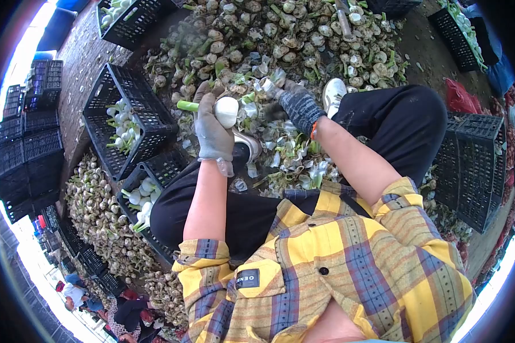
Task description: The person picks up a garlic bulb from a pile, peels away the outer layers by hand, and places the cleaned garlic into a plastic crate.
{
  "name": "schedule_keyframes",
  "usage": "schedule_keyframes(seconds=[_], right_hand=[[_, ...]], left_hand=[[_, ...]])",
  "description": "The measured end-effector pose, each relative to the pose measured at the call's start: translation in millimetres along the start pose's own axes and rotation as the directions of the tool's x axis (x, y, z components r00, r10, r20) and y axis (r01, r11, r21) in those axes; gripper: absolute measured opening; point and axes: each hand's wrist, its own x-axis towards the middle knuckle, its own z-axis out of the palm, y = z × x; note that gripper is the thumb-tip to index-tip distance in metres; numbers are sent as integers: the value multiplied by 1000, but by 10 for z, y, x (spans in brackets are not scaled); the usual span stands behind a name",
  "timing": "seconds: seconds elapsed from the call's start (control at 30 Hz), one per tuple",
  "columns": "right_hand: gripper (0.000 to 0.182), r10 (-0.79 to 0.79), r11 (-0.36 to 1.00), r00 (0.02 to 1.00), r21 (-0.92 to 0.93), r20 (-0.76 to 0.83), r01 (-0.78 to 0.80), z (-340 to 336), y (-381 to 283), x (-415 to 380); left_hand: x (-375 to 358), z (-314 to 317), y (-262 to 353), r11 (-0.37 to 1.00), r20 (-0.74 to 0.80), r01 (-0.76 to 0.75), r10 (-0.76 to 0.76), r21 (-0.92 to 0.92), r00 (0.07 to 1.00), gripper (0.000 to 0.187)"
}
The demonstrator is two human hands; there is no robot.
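My left hand (213, 128), in a grey glove, is closed around a peeled white garlic bulb (227, 112). Its trimmed green stem (187, 106) sticks out to the left. To the right, my right hand (296, 104), in a dark knitted glove, has its fingers curled together. Something pale shows at its fingertips, and a dark blur lies beside it; I cannot make out what either is. Loose garlic skins (294, 151) cover the ground beneath both hands. Beyond them spreads a heap of unpeeled garlic (286, 43).
Black crates with white garlic stand at left, one large (100, 123) and one by my knee (169, 166). Another black crate (469, 171) is at right, near a red bag (461, 96). More garlic (97, 206) lies at left. Other people (77, 294) are at lower left.
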Motion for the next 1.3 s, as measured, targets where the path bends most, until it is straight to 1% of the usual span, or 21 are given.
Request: schedule_keyframes(seconds=[0.07, 0.1, 0.17, 0.23, 0.27, 0.3, 0.37, 0.43, 0.47, 0.57, 0.63, 0.7, 0.77, 0.8, 0.83, 0.9, 0.97, 1.03, 1.1, 1.17, 1.3], right_hand=[[36, -92, 846, 992, -519, 88, 124, -39, -124, -73], [42, -122, 834, 987, -528, 105, 159, -18, -152, -110], [54, -181, 807, 974, -545, 140, 228, 25, -206, -185], [64, -471, 649, 868, -606, 155, 460, 147, -160, -213], [72, -482, 684, 869, -573, 110, 452, 233, -123, -240], [71, -555, 607, 814, -584, 173, 539, 293, -132, -285], [69, -456, 686, 860, -525, 229, 504, 357, -215, -383], [83, -294, 856, 935, -379, 200, 350, 354, -157, -349], [78, -326, 813, 933, -459, 150, 358, 356, -127, -354], [73, -544, 577, 830, -664, 123, 476, 280, 82, -363], [64, -692, 366, 691, -723, 209, 586, 285, 211, -278], [49, -450, 563, 878, -710, 164, 422, 200, 68, -290], [38, -314, 912, 948, -265, 45, 314, 133, 108, -193], [35, -216, 976, 976, -39, 15, 216, 156, 34, -206], [33, -106, 989, 993, 106, 47, 101, 133, -69, -250], [30, 17, 970, 998, 242, 62, -32, 18, -8, -224], [25, 70, 985, 995, 154, 69, -80, -101, 140, -143], [24, 68, 989, 993, 125, 100, -81, -142, 281, -134], [24, 113, 990, 989, 72, 95, -120, -117, 332, -142], [24, 177, 982, 976, 40, 125, -183, -55, 279, -185], [24, 198, 980, 970, -27, 142, -196, -7, 208, -228]], left_hand=[[-47, 29, 54, 995, 3, 67, -67, -72, 998, 33], [-65, 46, 65, 989, 6, 101, -101, -109, 995, 33], [-13, -58, -86, 995, 69, 3, -10, 100, 998, 35], [97, -136, -91, 967, 25, 236, -235, -92, 972, 34], [-22, 69, -56, 990, -27, 115, -118, -80, 993, 35], [37, -71, -152, 956, 31, 270, -268, -118, 963, 39], [167, -246, -373, 949, 2, 314, -314, -17, 949, 46], [7, -39, -325, 966, -79, 146, -132, 213, 988, 43], [-26, 25, -316, 978, -103, 97, -78, 187, 992, 47], [-185, 117, -190, 915, -102, 370, -358, 159, 928, 47], [-92, -73, -369, 952, 14, 274, -279, 138, 960, 47], [-111, -84, -244, 938, 6, 88, -96, 337, 995, 49], [-17, -156, -184, 802, 23, -140, 157, 581, 987, 54], [-35, -150, -59, 730, 35, -205, 241, 652, 970, 56], [-47, -174, 87, 773, 25, -198, 230, 603, 973, 56], [-150, -261, 457, 853, 9, -175, 196, 491, 981, 56], [-389, -355, 959, 917, 9, -243, 253, 316, 967, 53], [-731, -611, 1502, 791, -105, -174, 287, 587, 952, 50], [-952, -1044, 1753, 721, -163, -302, 497, 624, 852, 46], [-1268, -1472, 1865, 760, -293, -293, 530, 581, 795, 45], [-1876, -2379, 1558, 821, -584, -54, 449, 569, 676, 56]])
